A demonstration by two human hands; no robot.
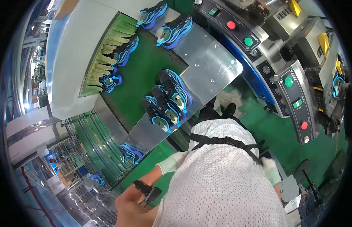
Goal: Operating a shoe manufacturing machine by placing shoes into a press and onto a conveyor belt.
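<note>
Black-and-blue shoes [169,101] — three packed side by side on green belt [138,79], at edge of steel plate [210,68]. Shoes lie ahead of and above torso, long axes slanting down-right, toes toward person. Left hand [169,163] in pale glove, nearer to shoes, down at hip, holding nothing. Right hand [271,169] gloved, at other hip — grip cannot be told. Hands well apart.
</note>
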